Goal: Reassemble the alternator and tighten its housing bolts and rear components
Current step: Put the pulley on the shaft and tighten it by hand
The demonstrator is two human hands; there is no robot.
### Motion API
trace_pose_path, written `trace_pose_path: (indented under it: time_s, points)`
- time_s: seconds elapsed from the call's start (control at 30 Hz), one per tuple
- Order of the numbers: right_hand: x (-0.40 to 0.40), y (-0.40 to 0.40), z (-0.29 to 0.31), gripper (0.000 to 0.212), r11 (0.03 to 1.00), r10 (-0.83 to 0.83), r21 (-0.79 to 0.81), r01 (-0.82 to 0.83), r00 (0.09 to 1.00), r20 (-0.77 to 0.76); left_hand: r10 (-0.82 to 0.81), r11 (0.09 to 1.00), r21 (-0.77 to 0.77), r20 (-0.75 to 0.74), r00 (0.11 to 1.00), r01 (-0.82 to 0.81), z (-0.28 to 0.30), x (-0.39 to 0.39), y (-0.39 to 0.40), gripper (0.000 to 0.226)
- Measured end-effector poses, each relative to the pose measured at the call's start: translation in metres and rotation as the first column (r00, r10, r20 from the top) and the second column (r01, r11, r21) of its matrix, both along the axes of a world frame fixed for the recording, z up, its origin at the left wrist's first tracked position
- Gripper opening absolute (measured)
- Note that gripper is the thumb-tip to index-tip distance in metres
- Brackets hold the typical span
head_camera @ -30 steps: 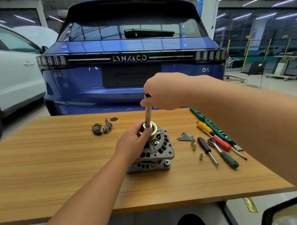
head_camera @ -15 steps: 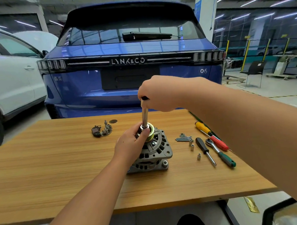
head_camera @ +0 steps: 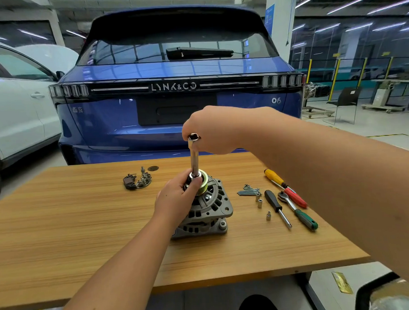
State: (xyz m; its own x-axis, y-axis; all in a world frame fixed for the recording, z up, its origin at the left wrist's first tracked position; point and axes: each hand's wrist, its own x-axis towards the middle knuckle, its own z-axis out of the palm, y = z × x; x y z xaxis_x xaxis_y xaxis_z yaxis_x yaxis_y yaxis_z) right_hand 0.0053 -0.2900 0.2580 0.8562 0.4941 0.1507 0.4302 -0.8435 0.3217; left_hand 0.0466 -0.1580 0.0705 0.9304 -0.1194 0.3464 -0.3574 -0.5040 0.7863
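Alternator [head_camera: 207, 207] is stood upright near the middle of the wooden counter [head_camera: 61, 231], pulley [head_camera: 201, 182] uppermost. The pulley is gripped by the left hand [head_camera: 177, 198], whose fingers are curled round its left side with the thumb laid across the top. A long chrome socket wrench [head_camera: 194, 155] is seated upright on the pulley's centre, and its upper end is clasped by the right hand [head_camera: 212, 131], fingers closed round the bend, directly above the alternator. To the far left of the alternator, apart from both hands, a cluster of dark rear components [head_camera: 137, 181] is laid with a small dark disc [head_camera: 153, 168] just beyond. To the right, long bolts [head_camera: 248, 191] and small sockets [head_camera: 259, 202] are spread, then a black-handled screwdriver [head_camera: 277, 208], a ratchet with a green grip [head_camera: 298, 211] and a yellow and red screwdriver [head_camera: 284, 187]. A blue car [head_camera: 173, 97] is parked behind the counter, a white car [head_camera: 14, 104] at far left.
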Motion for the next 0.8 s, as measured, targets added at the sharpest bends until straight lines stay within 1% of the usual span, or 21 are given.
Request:
trace_pose_path:
  time_s: [0.07,0.17,0.23,0.3,0.33,0.37,0.43,0.5,0.57,0.67,0.73,0.8]
  points:
    - [0.001,0.001,-0.001,0.022,1.000,-0.017,-0.009,0.017,1.000,0.007,-0.007,1.000,0.000,0.004,1.000,0.007,0.000,0.000,0.000,0.026]
    - [0.004,0.001,-0.003,0.025,0.998,-0.056,0.014,0.056,0.998,0.030,-0.006,1.000,-0.004,0.004,1.000,0.006,0.000,-0.001,0.000,0.032]
    - [0.006,0.003,-0.006,0.040,0.993,-0.112,0.053,0.107,0.990,0.091,-0.007,1.000,-0.001,0.001,1.000,0.007,0.000,-0.001,0.000,0.039]
    - [0.009,0.005,-0.013,0.052,0.984,-0.162,0.096,0.147,0.970,0.181,-0.005,1.000,0.002,-0.001,1.000,0.005,0.000,-0.001,0.001,0.038]
    - [0.010,0.005,-0.015,0.055,0.982,-0.170,0.117,0.149,0.963,0.207,-0.005,1.000,0.004,0.000,1.000,0.005,0.000,-0.002,0.001,0.035]
    - [0.011,0.005,-0.016,0.055,0.981,-0.168,0.135,0.142,0.964,0.204,-0.006,1.000,0.003,-0.001,1.000,0.006,0.000,-0.002,0.001,0.033]
    - [0.010,0.003,-0.013,0.046,0.985,-0.131,0.127,0.115,0.984,0.118,-0.014,1.000,-0.007,-0.007,1.000,0.013,0.001,-0.002,0.000,0.038]
    - [0.008,-0.001,-0.005,0.030,0.997,-0.047,0.061,0.046,0.999,0.018,-0.020,1.000,-0.005,-0.008,1.000,0.020,0.002,-0.003,0.000,0.042]
    - [0.007,-0.003,0.003,0.023,1.000,0.022,-0.002,-0.022,1.000,-0.008,-0.023,1.000,0.001,-0.011,1.000,0.023,0.002,-0.003,0.000,0.043]
    - [0.007,-0.002,0.004,0.026,0.997,0.024,-0.077,-0.022,0.999,0.029,-0.017,1.000,0.011,-0.008,1.000,0.017,0.002,-0.003,0.000,0.041]
    - [0.009,0.000,0.001,0.036,0.998,-0.022,-0.065,0.026,0.998,0.065,-0.013,1.000,0.011,-0.007,1.000,0.013,0.002,-0.003,0.000,0.039]
    - [0.011,0.003,-0.004,0.048,0.994,-0.100,-0.028,0.105,0.984,0.146,-0.014,1.000,0.006,0.003,1.000,0.014,0.002,-0.003,0.000,0.033]
